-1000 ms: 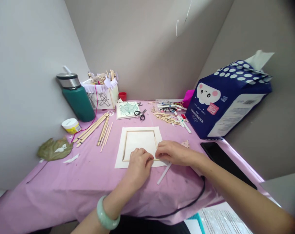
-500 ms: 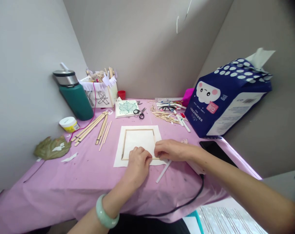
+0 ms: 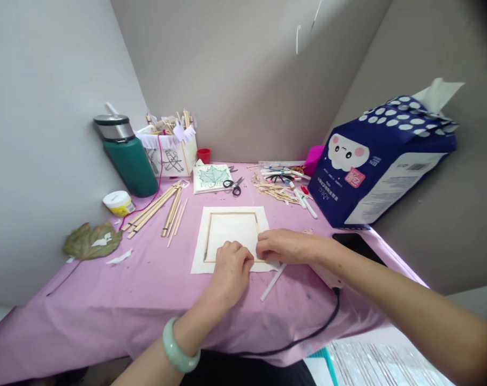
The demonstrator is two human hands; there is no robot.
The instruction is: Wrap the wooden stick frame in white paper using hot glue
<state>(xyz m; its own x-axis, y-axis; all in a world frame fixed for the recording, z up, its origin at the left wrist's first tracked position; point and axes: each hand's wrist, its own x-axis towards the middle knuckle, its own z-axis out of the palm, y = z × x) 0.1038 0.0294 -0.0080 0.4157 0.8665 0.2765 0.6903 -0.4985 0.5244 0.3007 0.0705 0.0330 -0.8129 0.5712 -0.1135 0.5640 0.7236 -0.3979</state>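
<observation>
Left grip (image 3: 231, 273), right grip (image 3: 285, 246) unchanged on wooden frame (image 3: 233, 213)

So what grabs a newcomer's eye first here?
The left hand and right hand at center, on a wooden stick frame lying on a white sheet on the pink tablecloth. At the back right, a big navy polka-dot tissue pack dominates. At the left, a large dried leaf lies near a green bottle.

Head view turned slightly; tissue pack (image 3: 382, 166) shifted rightward in frame.
</observation>
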